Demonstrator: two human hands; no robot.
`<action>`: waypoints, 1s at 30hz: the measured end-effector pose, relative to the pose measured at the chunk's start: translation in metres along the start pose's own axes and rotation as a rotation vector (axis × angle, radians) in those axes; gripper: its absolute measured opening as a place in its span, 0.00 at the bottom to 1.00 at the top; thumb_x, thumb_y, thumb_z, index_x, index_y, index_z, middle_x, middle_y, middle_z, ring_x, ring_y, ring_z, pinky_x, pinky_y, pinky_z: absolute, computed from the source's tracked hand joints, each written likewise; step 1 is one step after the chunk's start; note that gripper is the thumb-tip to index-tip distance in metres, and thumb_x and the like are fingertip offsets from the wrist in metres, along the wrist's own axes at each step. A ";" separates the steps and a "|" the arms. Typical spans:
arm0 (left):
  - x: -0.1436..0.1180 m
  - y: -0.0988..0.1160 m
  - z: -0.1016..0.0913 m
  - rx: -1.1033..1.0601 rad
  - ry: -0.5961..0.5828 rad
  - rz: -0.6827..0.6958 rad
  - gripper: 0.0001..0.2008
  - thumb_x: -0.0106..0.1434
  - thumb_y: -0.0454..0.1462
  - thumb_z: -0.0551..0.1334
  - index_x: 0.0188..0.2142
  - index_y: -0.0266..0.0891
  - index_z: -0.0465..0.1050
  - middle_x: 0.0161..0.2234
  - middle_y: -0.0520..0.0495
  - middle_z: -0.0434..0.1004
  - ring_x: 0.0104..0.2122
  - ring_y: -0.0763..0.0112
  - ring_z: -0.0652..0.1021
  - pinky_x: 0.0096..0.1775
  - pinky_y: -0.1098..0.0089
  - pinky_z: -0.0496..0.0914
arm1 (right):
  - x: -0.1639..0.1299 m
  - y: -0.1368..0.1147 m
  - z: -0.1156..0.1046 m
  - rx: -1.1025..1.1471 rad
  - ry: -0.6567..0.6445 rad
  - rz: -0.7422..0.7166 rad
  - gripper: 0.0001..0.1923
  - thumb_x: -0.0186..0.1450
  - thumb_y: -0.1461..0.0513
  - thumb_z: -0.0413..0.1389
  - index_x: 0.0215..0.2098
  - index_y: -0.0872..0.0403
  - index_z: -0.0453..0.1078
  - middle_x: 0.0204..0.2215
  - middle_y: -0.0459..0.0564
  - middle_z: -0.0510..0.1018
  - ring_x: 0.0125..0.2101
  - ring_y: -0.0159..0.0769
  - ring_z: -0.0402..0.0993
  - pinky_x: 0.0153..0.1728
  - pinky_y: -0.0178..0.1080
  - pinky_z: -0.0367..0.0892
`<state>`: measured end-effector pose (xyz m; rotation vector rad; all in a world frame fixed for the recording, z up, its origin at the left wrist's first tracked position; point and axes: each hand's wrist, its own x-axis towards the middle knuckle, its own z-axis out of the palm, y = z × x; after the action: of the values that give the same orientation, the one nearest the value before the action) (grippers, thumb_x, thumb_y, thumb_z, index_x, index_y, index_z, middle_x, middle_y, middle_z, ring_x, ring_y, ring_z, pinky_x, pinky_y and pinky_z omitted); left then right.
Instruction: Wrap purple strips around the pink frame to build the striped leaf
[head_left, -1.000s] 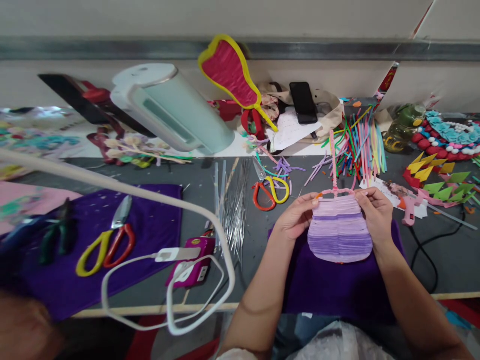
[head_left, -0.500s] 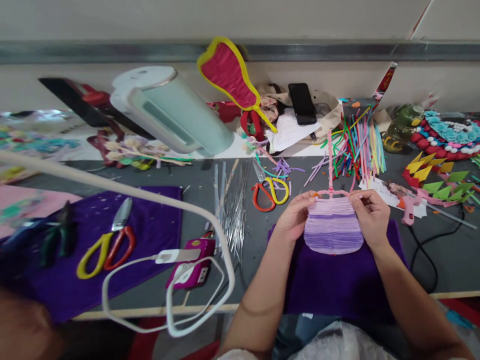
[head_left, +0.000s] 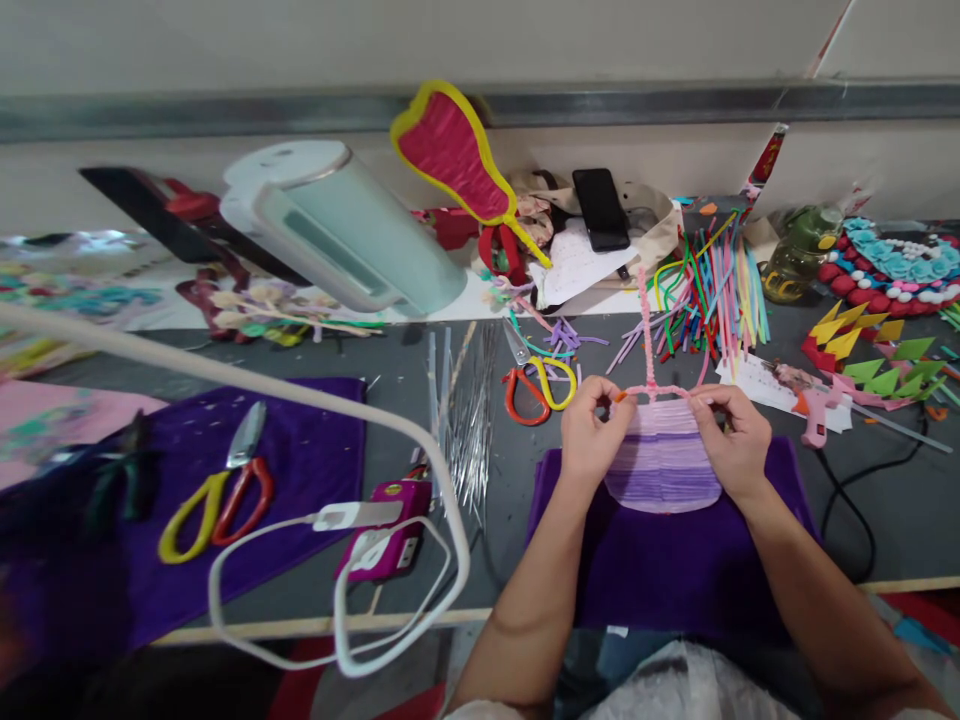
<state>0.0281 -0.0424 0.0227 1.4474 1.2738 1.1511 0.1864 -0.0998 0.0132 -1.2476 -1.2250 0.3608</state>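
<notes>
Panel [head_left: 664,470] pinched at both top corners; frame bend looks like the main risk

Purple striped panel sits in front of the person, between both hands, above the dark purple cloth [head_left: 679,585] at the near edge of the surface [head_left: 397,360]. Can't tell if its underside touches cloth.

Left hand [head_left: 598,432]: grip clamped on the top-left corner, thumb and finger together, orange bit [head_left: 621,396] showing at the fingertips. Right hand [head_left: 731,435]: grip clamped on the top-right corner, same pinch. Pink stem [head_left: 647,335] rises from mid top edge, pointing away; neither hand supports it.

Risks, my read:
- Uneven pull between the two pinches could skew the top edge. Fuzzy frame looks soft, so it would probably take a set.
- Thumbs press near the upper strips; too much force could open gaps or shift the rows.
- Stem joint carries the long free end. A tilt or a snag in the loose strips [head_left: 731,290] beyond could twist it. Can't tell if stem touches them.
- Glue gun [head_left: 814,410] lies right of the right hand, cord [head_left: 874,490] looped near that forearm. Wide elbow swing could drag it. Can't tell if it's hot.
- Scissors [head_left: 531,362] lie just beyond the left hand; a reach that way could knock them.
</notes>
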 end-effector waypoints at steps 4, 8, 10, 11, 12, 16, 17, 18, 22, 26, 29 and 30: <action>-0.005 0.006 -0.005 0.236 0.027 0.057 0.06 0.53 0.36 0.62 0.24 0.41 0.66 0.23 0.54 0.64 0.26 0.72 0.64 0.32 0.72 0.56 | -0.001 0.000 0.000 -0.072 -0.029 -0.054 0.03 0.64 0.64 0.55 0.31 0.51 0.69 0.31 0.47 0.79 0.32 0.34 0.75 0.32 0.37 0.69; -0.009 0.011 -0.007 0.300 0.040 0.042 0.06 0.53 0.36 0.62 0.23 0.41 0.65 0.22 0.54 0.63 0.24 0.72 0.63 0.30 0.71 0.54 | -0.002 0.002 0.001 -0.111 -0.033 -0.075 0.03 0.64 0.63 0.55 0.31 0.51 0.69 0.31 0.48 0.79 0.32 0.35 0.75 0.33 0.39 0.69; -0.010 0.014 -0.007 0.286 0.041 0.047 0.06 0.53 0.35 0.62 0.23 0.41 0.66 0.23 0.54 0.64 0.24 0.72 0.63 0.30 0.71 0.55 | -0.002 0.002 0.001 -0.115 -0.030 -0.083 0.04 0.64 0.63 0.55 0.31 0.51 0.69 0.31 0.48 0.79 0.32 0.35 0.75 0.32 0.39 0.70; -0.011 0.015 -0.007 0.279 0.044 0.055 0.05 0.53 0.35 0.62 0.23 0.41 0.66 0.23 0.54 0.64 0.24 0.72 0.64 0.30 0.71 0.56 | -0.002 0.002 0.001 -0.115 -0.029 -0.087 0.03 0.64 0.62 0.55 0.31 0.51 0.69 0.32 0.48 0.79 0.32 0.35 0.75 0.32 0.39 0.70; -0.012 0.016 -0.007 0.274 0.048 0.065 0.05 0.53 0.34 0.62 0.23 0.41 0.67 0.23 0.53 0.65 0.24 0.72 0.64 0.30 0.71 0.56 | -0.003 0.002 0.001 -0.115 -0.026 -0.090 0.03 0.64 0.62 0.55 0.32 0.51 0.69 0.32 0.48 0.79 0.32 0.35 0.76 0.32 0.39 0.70; -0.015 0.020 -0.006 0.267 0.086 0.094 0.03 0.53 0.34 0.63 0.24 0.41 0.71 0.26 0.51 0.67 0.24 0.72 0.67 0.32 0.71 0.60 | -0.003 0.002 0.001 -0.119 -0.029 -0.100 0.02 0.64 0.62 0.55 0.32 0.50 0.69 0.32 0.49 0.79 0.32 0.35 0.76 0.32 0.39 0.70; -0.016 0.020 -0.006 0.270 0.089 0.098 0.02 0.53 0.34 0.63 0.25 0.41 0.72 0.27 0.51 0.68 0.25 0.72 0.67 0.33 0.71 0.61 | -0.003 0.001 0.001 -0.117 -0.030 -0.103 0.02 0.64 0.63 0.55 0.32 0.50 0.69 0.32 0.49 0.79 0.32 0.35 0.76 0.32 0.39 0.70; -0.016 0.019 -0.007 0.276 0.085 0.101 0.02 0.53 0.34 0.63 0.26 0.42 0.73 0.28 0.50 0.69 0.25 0.72 0.68 0.34 0.71 0.61 | -0.003 0.001 0.001 -0.113 -0.027 -0.104 0.02 0.64 0.63 0.55 0.32 0.50 0.69 0.32 0.48 0.79 0.32 0.35 0.76 0.33 0.39 0.70; -0.015 0.017 -0.012 0.314 0.005 0.106 0.04 0.55 0.34 0.61 0.30 0.42 0.75 0.30 0.49 0.72 0.29 0.69 0.71 0.37 0.70 0.64 | -0.002 0.001 0.000 -0.090 -0.002 -0.085 0.03 0.64 0.64 0.55 0.32 0.51 0.69 0.31 0.47 0.79 0.33 0.35 0.76 0.33 0.39 0.69; -0.009 0.016 -0.021 0.284 -0.109 0.111 0.06 0.59 0.35 0.59 0.33 0.42 0.76 0.32 0.48 0.74 0.33 0.68 0.72 0.37 0.71 0.64 | -0.001 0.003 0.000 -0.072 0.017 -0.024 0.03 0.64 0.62 0.56 0.31 0.51 0.69 0.31 0.47 0.79 0.31 0.34 0.75 0.32 0.38 0.69; -0.004 0.014 -0.026 0.178 -0.180 0.069 0.06 0.60 0.37 0.60 0.32 0.40 0.76 0.31 0.48 0.74 0.32 0.69 0.72 0.36 0.72 0.64 | -0.002 0.004 0.001 -0.012 0.026 0.032 0.03 0.63 0.62 0.56 0.31 0.51 0.70 0.31 0.47 0.79 0.32 0.34 0.75 0.33 0.37 0.70; -0.002 0.013 -0.028 0.125 -0.206 0.039 0.06 0.60 0.37 0.60 0.31 0.39 0.76 0.30 0.48 0.73 0.31 0.70 0.71 0.35 0.72 0.63 | -0.002 0.004 0.000 0.013 0.027 0.054 0.02 0.63 0.62 0.57 0.32 0.52 0.70 0.31 0.47 0.79 0.32 0.34 0.75 0.33 0.37 0.70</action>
<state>0.0036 -0.0448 0.0411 1.6437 1.1953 0.9336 0.1869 -0.0995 0.0088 -1.2722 -1.1660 0.3893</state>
